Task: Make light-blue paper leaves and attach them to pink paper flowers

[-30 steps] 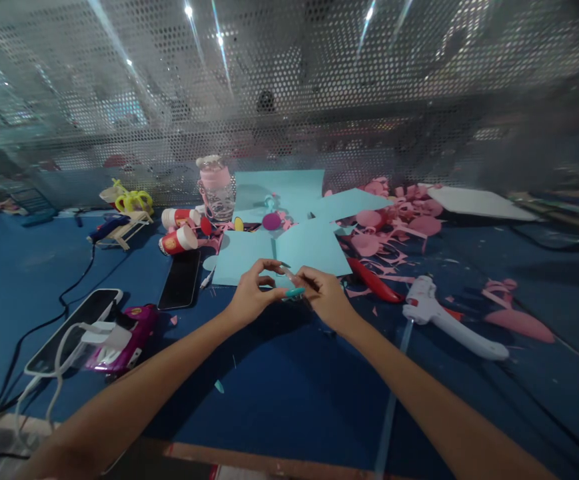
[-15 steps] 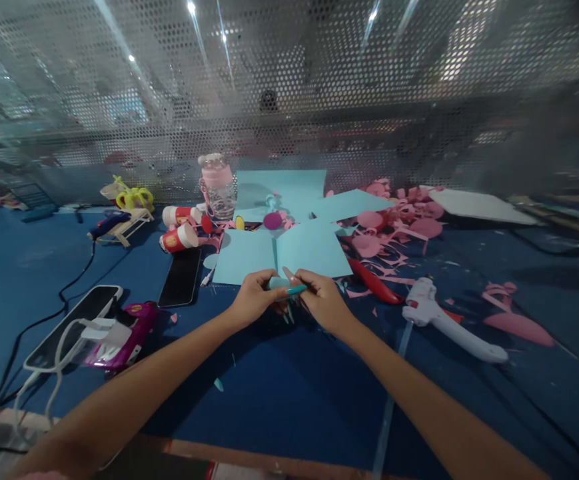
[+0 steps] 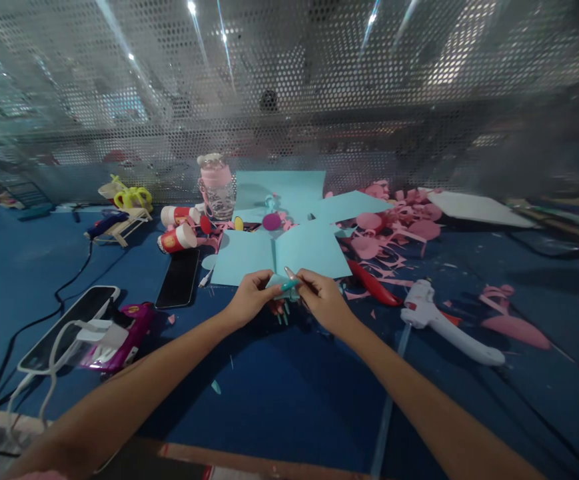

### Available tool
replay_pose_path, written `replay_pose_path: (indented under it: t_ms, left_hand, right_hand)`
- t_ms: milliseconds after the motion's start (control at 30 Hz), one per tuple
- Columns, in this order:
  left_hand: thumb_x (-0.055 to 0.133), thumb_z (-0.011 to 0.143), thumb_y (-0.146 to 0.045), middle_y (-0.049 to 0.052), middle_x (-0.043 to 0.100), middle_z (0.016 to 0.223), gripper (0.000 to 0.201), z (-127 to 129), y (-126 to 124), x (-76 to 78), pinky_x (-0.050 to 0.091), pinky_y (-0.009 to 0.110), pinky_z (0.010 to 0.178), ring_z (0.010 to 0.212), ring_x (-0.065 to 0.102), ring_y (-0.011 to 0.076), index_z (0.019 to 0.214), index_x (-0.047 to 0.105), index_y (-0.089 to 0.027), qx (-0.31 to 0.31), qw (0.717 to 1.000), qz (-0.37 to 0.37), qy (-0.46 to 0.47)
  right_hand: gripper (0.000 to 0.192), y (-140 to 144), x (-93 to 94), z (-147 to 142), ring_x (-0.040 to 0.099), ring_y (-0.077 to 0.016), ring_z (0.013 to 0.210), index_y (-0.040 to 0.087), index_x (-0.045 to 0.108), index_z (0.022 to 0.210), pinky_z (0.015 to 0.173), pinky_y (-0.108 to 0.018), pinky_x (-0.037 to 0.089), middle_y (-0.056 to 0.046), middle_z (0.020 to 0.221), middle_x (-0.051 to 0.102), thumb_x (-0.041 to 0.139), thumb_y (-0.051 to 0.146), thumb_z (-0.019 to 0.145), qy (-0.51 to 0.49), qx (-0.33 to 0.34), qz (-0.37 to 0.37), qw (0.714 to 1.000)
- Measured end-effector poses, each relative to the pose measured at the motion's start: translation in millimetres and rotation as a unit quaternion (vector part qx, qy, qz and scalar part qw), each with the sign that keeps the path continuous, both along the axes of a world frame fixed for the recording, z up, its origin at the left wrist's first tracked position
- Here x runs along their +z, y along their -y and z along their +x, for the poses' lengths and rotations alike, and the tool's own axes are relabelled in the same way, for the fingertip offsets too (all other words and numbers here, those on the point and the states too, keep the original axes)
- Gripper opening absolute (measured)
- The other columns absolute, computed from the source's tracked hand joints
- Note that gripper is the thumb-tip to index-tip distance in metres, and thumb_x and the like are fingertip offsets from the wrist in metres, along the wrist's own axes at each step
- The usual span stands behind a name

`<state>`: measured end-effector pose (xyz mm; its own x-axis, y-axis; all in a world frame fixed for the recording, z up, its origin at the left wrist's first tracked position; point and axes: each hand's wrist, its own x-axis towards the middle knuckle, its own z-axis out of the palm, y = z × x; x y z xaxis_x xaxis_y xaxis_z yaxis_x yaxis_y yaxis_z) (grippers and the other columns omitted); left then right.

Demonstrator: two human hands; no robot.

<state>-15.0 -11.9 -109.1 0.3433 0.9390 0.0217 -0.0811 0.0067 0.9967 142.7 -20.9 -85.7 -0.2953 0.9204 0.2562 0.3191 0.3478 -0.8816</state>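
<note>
Blue cloth covers the work table (image 3: 279, 393), with a perforated metal screen (image 3: 289, 100) standing along its far edge. Near the middle of the table, both hands meet over a small piece of light-blue paper (image 3: 276, 283). It is pale turquoise, folded or curled, and short strips of it hang below the fingers toward the cloth. The left hand (image 3: 250, 300) pinches the piece from the left, thumb and fingertips closed together on it. The right hand (image 3: 323, 299) is closed around a teal-handled tool (image 3: 289, 285), whose working end is hidden at the paper; its kind cannot be told. The paper sits between the two sets of fingertips, held just above the table.

Large light-blue sheets (image 3: 282, 250) lie just beyond the hands. Pink offcuts (image 3: 394, 230) are scattered at far right. A white glue gun (image 3: 442, 320) lies to the right of the hands. Two red-and-white paper cups (image 3: 176, 230) lie on their sides at far left; their printing is too small to read. A dark phone (image 3: 179, 278) lies beside them.
</note>
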Motion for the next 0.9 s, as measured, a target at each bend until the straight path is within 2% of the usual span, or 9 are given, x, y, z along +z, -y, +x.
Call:
replay_pose_path:
  t_ms: [267,400,467,600,767,900]
  left_hand:
    - [0.060,0.068,-0.050,-0.004,0.055,0.044,0.038,2.3,1.7,4.2,0.042,0.019,0.040,0.038,0.053,0.0086,0.062,0.044,-0.016,0.025,0.999,-0.018,0.025]
    - [0.056,0.068,-0.055,-0.003,0.059,0.053,0.041,3.7,2.9,4.5,0.046,0.023,0.043,0.044,0.058,0.0120,0.073,0.047,-0.016,-0.008,0.998,-0.040,0.044]
    - [0.060,0.065,-0.054,-0.003,0.060,0.058,0.042,4.3,4.2,6.1,0.047,0.024,0.044,0.046,0.060,0.0131,0.078,0.048,-0.016,-0.021,0.998,-0.038,0.047]
    - [0.069,0.060,-0.044,-0.004,0.059,0.053,0.039,4.9,5.6,8.7,0.045,0.022,0.043,0.043,0.057,0.0110,0.074,0.048,-0.015,0.002,0.999,-0.023,0.028]
    - [0.067,0.063,-0.045,-0.005,0.058,0.052,0.037,3.3,3.3,5.9,0.041,0.019,0.041,0.039,0.053,0.0078,0.072,0.047,-0.015,0.009,0.998,-0.026,0.050]
    - [0.058,0.069,-0.051,-0.004,0.058,0.051,0.037,2.3,0.8,2.9,0.041,0.019,0.041,0.040,0.054,0.0087,0.071,0.046,-0.015,-0.001,0.998,-0.027,0.057]
  right_hand:
    - [0.038,-0.2,-1.2,-0.8,0.032,-0.0090,0.045,0.020,0.035,0.055,0.047,-0.023,0.028,0.006,0.046,0.031,0.042,0.045,0.083,-0.015,-0.009,0.003,1.000]
    - [0.037,1.5,-1.7,-3.0,0.031,-0.0086,0.046,0.020,0.036,0.057,0.048,-0.023,0.028,0.006,0.048,0.031,0.041,0.044,0.084,-0.021,-0.009,0.004,1.000]
    - [0.035,1.5,-2.8,-3.3,0.032,-0.0087,0.046,0.020,0.037,0.058,0.047,-0.023,0.028,0.006,0.049,0.033,0.041,0.043,0.084,-0.024,-0.006,0.004,1.000]
    - [0.034,-0.5,-5.7,-1.8,0.033,-0.0088,0.047,0.020,0.039,0.060,0.046,-0.023,0.027,0.005,0.051,0.035,0.041,0.043,0.084,-0.033,0.010,0.001,0.999]
    - [0.036,-3.4,-8.9,-0.6,0.030,-0.0086,0.044,0.021,0.037,0.060,0.045,-0.023,0.026,0.006,0.048,0.031,0.041,0.048,0.083,-0.069,0.018,-0.021,0.997]
    - [0.036,-3.6,-9.9,-1.4,0.031,-0.0082,0.044,0.021,0.036,0.059,0.045,-0.023,0.026,0.007,0.049,0.032,0.042,0.047,0.084,-0.072,0.014,-0.025,0.997]
